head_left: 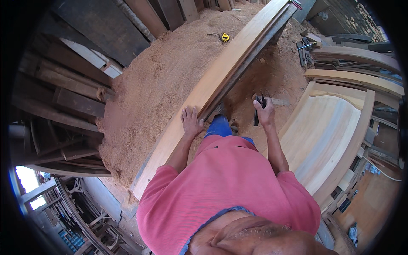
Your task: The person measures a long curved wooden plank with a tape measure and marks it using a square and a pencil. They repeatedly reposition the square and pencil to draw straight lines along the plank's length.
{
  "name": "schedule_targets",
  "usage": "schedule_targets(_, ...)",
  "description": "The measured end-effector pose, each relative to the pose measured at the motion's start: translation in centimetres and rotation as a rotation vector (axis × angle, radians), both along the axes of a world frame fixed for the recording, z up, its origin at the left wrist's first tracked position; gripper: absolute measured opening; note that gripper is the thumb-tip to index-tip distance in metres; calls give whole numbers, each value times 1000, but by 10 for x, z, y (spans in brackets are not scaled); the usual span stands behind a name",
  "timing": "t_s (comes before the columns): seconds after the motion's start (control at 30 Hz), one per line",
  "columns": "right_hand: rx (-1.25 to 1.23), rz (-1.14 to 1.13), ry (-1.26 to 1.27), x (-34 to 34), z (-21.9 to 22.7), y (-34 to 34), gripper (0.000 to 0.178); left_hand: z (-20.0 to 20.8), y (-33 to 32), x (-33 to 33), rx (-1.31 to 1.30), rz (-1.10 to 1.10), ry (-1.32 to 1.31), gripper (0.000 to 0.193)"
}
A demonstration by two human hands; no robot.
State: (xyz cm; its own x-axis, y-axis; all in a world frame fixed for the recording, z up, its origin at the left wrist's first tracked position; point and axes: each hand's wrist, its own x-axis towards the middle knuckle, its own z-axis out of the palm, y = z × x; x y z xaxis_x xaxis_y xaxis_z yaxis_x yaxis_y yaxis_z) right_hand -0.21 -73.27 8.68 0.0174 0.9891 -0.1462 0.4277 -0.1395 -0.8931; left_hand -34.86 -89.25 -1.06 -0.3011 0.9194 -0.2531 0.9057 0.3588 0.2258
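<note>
A long pale wooden plank [221,80] runs diagonally from the lower left to the top, with a darker timber [244,68] along its right side. My left hand [191,122] rests on the plank's face near my body, its fingers stretched out and holding nothing. To the right of the plank, my right hand [266,112] is closed around a try square [256,117] with a dark stock and a pale metal blade. A thin dark stick, perhaps a pencil, also pokes up from this hand.
A yellow tape measure [225,37] lies on the sawdust [161,93] beyond the plank. A panelled wooden door [327,127] stands on my right beside curved timbers [357,80]. Clamp-like metal tools [304,51] lie at the far right. Dark boards [80,89] are stacked on the left.
</note>
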Motion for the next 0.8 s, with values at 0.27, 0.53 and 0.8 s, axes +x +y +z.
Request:
schedule_targets(0.27,-81,-53,-121,-10,-3,74,43,-10,165,14,90,-85,-112,79)
schedule_targets(0.53,-287,70,-169,-97,-17,164,44,27,252,55,-49,43,-1311,80)
schedule_targets(0.8,-376,478,45,-158,-41,192,23,47,273,10,-334,332,-1337,46)
